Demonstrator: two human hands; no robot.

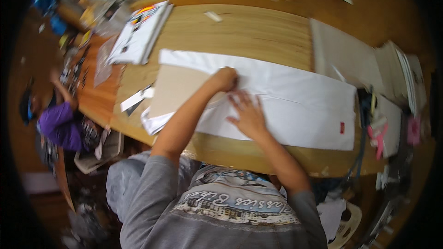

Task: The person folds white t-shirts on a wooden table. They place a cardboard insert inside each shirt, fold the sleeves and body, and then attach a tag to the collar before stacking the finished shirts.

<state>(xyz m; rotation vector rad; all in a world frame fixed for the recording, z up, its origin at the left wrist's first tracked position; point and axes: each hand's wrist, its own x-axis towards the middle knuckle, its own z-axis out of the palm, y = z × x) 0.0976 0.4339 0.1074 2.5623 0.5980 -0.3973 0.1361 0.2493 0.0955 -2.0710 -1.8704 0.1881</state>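
Head view is showing us bending over a wooden table (258,32), where a long white folded cloth (295,106) is lying lengthwise across the middle of the table. We are taking this cloth as our landmark. Our left hand (225,79) is resting on the cloth's upper left part, fingers curled and pressed together into a loose fist that seems to be pinching a fold of the fabric, though we cannot tell exactly how much it is gripping. Our right hand (249,113) is lying just beside it, a little nearer to us, palm down and fingers spread flat on the cloth, pressing it against the table. A thin seam or crease is running from between the two hands toward the cloth's right end. A small red tag (342,127) is sitting near the cloth's lower right corner. A brown cardboard sheet (177,90) is lying partly under the cloth's left end, touching it. Beyond the cloth's upper left corner, a stack of white printed sheets (140,32) is lying on the table, apart from the cloth. Past the cloth's right end, a pink-handled tool (378,138) is resting among papers. Far off to the left of the cloth, beyond the table's edge, a person in a purple top (60,127) is working.
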